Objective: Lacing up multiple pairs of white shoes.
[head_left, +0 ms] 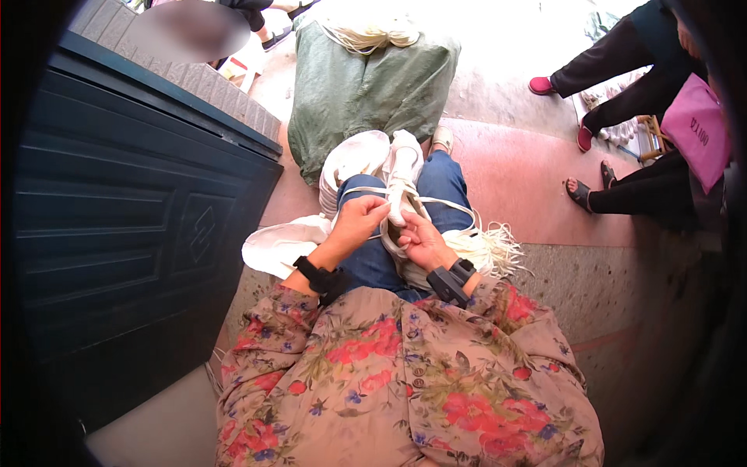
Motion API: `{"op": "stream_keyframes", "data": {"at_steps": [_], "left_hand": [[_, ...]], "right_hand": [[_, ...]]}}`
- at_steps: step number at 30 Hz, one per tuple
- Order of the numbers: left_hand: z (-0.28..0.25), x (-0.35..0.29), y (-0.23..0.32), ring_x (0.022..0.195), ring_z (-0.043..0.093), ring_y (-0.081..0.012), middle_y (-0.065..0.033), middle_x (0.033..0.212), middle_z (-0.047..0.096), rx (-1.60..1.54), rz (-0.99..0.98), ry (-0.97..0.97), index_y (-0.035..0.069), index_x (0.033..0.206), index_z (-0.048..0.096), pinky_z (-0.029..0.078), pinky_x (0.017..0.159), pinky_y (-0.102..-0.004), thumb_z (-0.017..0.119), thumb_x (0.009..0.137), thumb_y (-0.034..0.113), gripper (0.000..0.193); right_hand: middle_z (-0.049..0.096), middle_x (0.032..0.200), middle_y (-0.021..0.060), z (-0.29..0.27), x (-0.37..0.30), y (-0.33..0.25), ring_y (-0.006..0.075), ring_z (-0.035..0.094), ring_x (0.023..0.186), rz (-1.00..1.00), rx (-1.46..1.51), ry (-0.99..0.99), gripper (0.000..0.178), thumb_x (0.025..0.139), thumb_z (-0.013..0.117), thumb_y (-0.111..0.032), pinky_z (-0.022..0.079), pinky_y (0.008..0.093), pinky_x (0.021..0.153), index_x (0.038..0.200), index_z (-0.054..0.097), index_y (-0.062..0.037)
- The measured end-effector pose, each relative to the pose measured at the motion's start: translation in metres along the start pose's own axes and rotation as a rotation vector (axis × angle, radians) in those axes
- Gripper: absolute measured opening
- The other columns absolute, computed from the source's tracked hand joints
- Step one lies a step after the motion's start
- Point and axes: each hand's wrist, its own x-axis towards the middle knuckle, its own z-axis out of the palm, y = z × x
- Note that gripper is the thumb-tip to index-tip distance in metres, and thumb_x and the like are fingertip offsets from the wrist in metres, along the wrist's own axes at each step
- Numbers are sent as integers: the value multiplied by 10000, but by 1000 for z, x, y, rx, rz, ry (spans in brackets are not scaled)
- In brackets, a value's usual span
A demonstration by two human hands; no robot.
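Observation:
A white shoe upper (403, 167) lies lengthwise between my knees, with a flat white shoelace (445, 204) looped loosely across it. My left hand (359, 221) is closed in a pinch at the upper's left edge, on what looks like the lace. On the other side, my right hand (425, 243) grips the near end of the upper between thumb and fingers. More white shoe uppers (354, 159) are stacked by my left knee, and another white upper (282, 245) rests beside my left thigh. A bundle of loose white laces (494, 251) spreads over my right thigh.
A large green woven sack (369, 93) stands just ahead, with white laces (366, 35) on top. A dark panelled door (140, 226) runs along my left. People stand at the right, near a pink bag (696, 132); another person is at the far left.

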Motion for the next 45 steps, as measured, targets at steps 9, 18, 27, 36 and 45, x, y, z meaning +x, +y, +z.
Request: {"op": "stream_keyframes", "data": {"at_steps": [9,18,27,36,45], "left_hand": [[43,0,-8,648,609,-296,-92,674,628,981,373,139,87,754,616,388,566,-411,553,797,170,113],[28,9,-4,732,614,-352,-176,744,626,561,164,74,66,831,639,483,647,-430,524,832,245,212],[26,26,6,770,624,-336,-190,775,632,725,26,13,41,885,647,479,687,-413,536,796,268,268],[31,29,-8,799,595,-402,-223,817,620,616,-38,83,40,855,624,464,710,-479,482,799,235,248],[15,35,-10,409,380,-80,23,530,460,-301,-463,-303,70,831,593,271,380,-235,586,829,170,100]], "right_hand": [[481,656,-67,-21,-16,-5,31,309,425,-46,-133,-39,104,850,602,-135,327,211,436,932,538,-147],[477,665,-69,-25,-29,-12,27,318,425,-57,-304,-38,135,851,590,-126,351,228,437,959,510,-118],[493,687,-53,-23,-33,-11,27,327,429,-53,-312,-61,122,855,582,-117,349,222,437,957,516,-110],[519,696,-39,-24,-33,-13,31,366,438,-18,-318,-63,121,851,599,-138,363,213,432,949,533,-113],[539,708,-44,-27,-32,-14,26,357,431,5,-324,-73,108,854,601,-152,359,203,423,940,543,-123]]}}
